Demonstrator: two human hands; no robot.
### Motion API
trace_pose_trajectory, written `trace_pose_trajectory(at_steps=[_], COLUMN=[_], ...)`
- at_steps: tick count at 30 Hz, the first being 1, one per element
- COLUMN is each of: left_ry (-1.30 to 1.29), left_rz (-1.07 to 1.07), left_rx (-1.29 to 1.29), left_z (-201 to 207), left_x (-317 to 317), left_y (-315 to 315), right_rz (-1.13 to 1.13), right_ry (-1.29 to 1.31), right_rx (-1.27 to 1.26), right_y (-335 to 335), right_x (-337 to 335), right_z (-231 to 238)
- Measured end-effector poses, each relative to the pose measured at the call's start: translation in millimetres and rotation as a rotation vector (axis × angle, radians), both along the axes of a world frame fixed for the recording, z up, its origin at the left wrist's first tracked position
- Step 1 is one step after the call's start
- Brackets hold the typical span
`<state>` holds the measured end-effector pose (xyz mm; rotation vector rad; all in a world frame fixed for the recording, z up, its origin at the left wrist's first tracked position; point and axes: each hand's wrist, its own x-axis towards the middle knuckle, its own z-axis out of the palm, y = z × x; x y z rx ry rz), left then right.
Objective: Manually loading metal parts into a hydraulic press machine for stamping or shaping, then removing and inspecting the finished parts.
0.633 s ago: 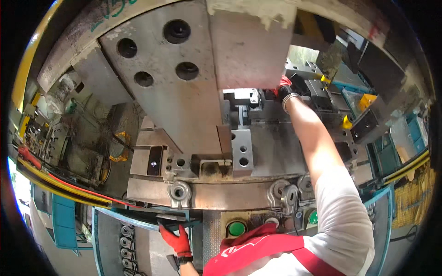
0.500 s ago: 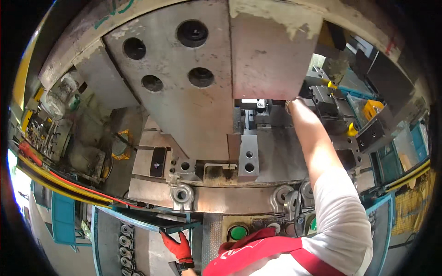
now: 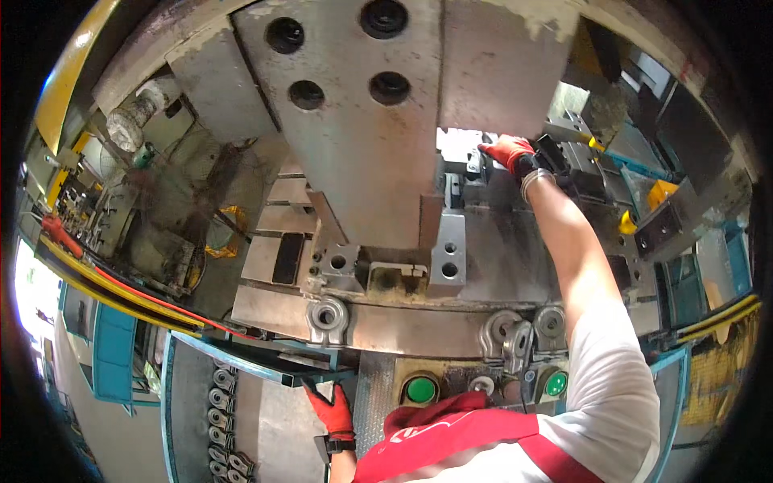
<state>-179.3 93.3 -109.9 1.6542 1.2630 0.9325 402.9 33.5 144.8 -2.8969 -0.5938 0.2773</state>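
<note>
My right hand (image 3: 509, 152), in a red glove, reaches into the gap under the large steel upper block (image 3: 354, 153). Its fingers are drawn together beside a small bright metal fixture (image 3: 473, 163) on the lower die; what they grip, if anything, is too small to make out. Low on the left, my left hand (image 3: 332, 412), also red-gloved, is by the end of the blue frame (image 3: 278, 375). Thumb and forefinger are spread, with nothing seen between them. Ring-shaped metal parts (image 3: 327, 319) lie on the press's front ledge (image 3: 403, 328), more of them at its right.
Green push buttons (image 3: 419, 390) sit on the panel before me. A dark phone (image 3: 287, 258) lies on the press bed's left. Several metal parts (image 3: 219, 419) line the lower-left table. Yellow-topped pieces (image 3: 628, 223) and a yellow box (image 3: 661, 193) are to the right.
My right hand, hidden behind the upper block before, now shows beside the fixture. The view has shifted, so the block appears higher and further right. My left hand remains near the frame's end.
</note>
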Motion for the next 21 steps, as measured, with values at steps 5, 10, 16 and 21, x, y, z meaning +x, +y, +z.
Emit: trace_pose_trajectory(at_steps=[5, 10, 16, 21], left_ry=[-0.027, -0.013, -0.072, 0.113], left_rz=[-0.051, -0.346, -0.595, -0.513], left_rx=[-0.331, -0.64, -0.738, -0.46], left_z=[-32.7, -52.8, -39.5, -36.6], left_x=[0.8, 16.0, 54.6, 72.0], left_y=[-27.6, -47.1, -75.1, -79.5], right_rz=[0.246, 0.26, -0.739, -0.834], right_ry=[-0.462, -0.334, -0.299, 0.305], right_rx=[0.282, 0.717, 0.699, 1.08], right_y=[-63.4, -209.1, -367.5, -405.1], right_x=[-154.6, -278.5, -335.6, -345.8], right_z=[-21.8, -72.3, -203.0, -287.5])
